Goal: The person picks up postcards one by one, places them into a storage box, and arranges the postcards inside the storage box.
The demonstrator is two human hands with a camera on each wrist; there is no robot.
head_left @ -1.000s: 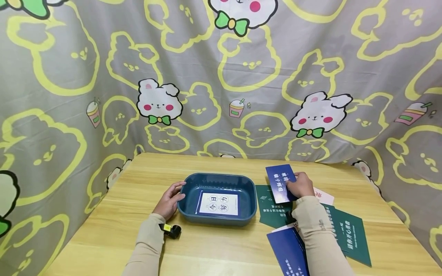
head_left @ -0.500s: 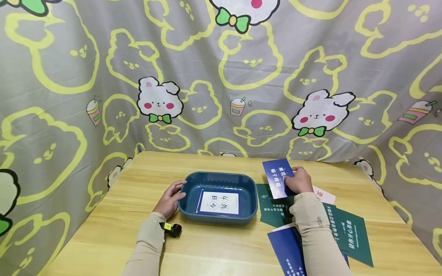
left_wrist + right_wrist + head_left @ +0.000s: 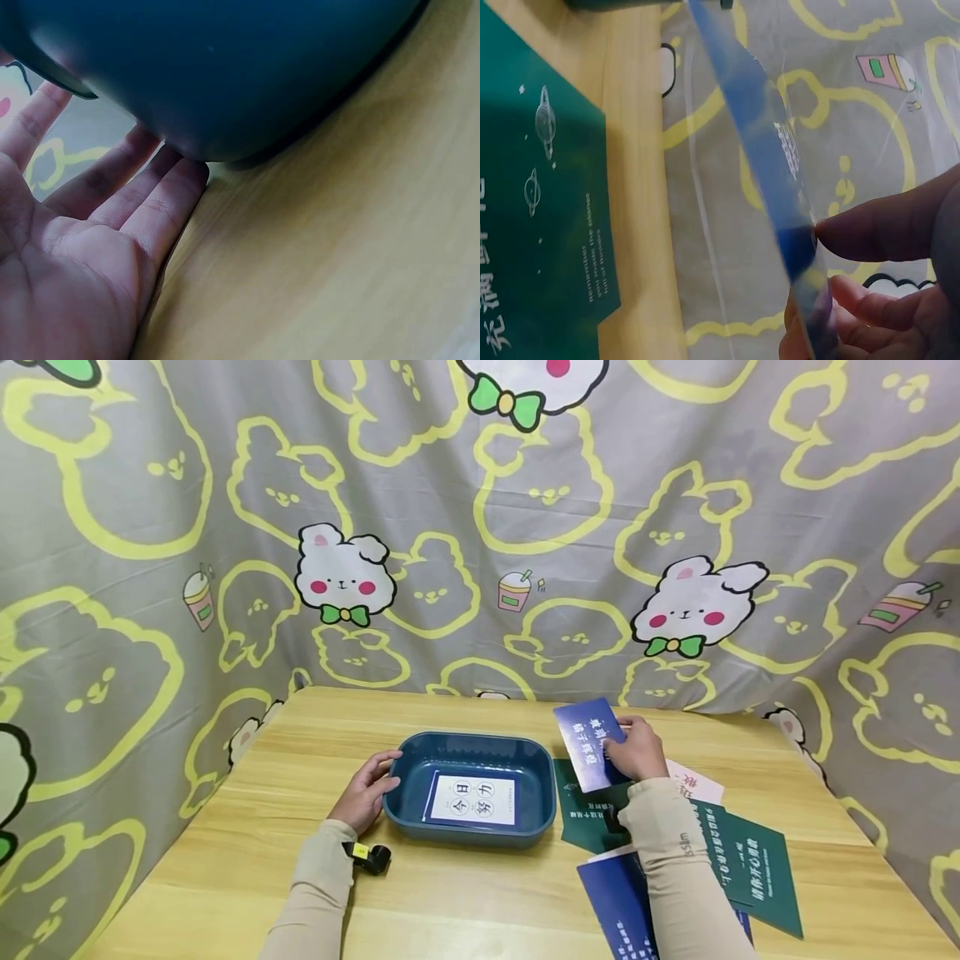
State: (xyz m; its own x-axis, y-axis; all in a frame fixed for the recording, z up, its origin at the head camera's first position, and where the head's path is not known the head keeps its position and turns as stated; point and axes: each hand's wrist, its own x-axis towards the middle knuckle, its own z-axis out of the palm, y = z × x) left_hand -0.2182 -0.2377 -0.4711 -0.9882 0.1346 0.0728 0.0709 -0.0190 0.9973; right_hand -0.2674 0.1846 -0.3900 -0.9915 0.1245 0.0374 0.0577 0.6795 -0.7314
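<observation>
My right hand (image 3: pixel 642 748) pinches a blue card (image 3: pixel 588 743) with white lettering between thumb and fingers. It holds the card tilted above a dark green card (image 3: pixel 581 835), just right of the basin. In the right wrist view the thumb (image 3: pixel 870 232) presses one face of the card (image 3: pixel 765 142), seen nearly edge-on. My left hand (image 3: pixel 367 791) touches the left end of a dark blue-green plastic basin (image 3: pixel 468 837). In the left wrist view its fairly straight fingers (image 3: pixel 161 199) rest against the basin's outer wall (image 3: pixel 225 82). A white card (image 3: pixel 474 800) with a blue edge lies inside.
Green cards (image 3: pixel 765 872) overlap on the right, partly under my right forearm. A blue card (image 3: pixel 615 902) lies nearer the front, and a pink card (image 3: pixel 697 781) shows behind the sleeve. A patterned curtain (image 3: pixel 435 568) hangs behind the wooden table (image 3: pixel 225 877).
My right hand has shifted slightly left and away from me with the blue card, bringing it closer to the basin. The left hand keeps its place at the basin's end.
</observation>
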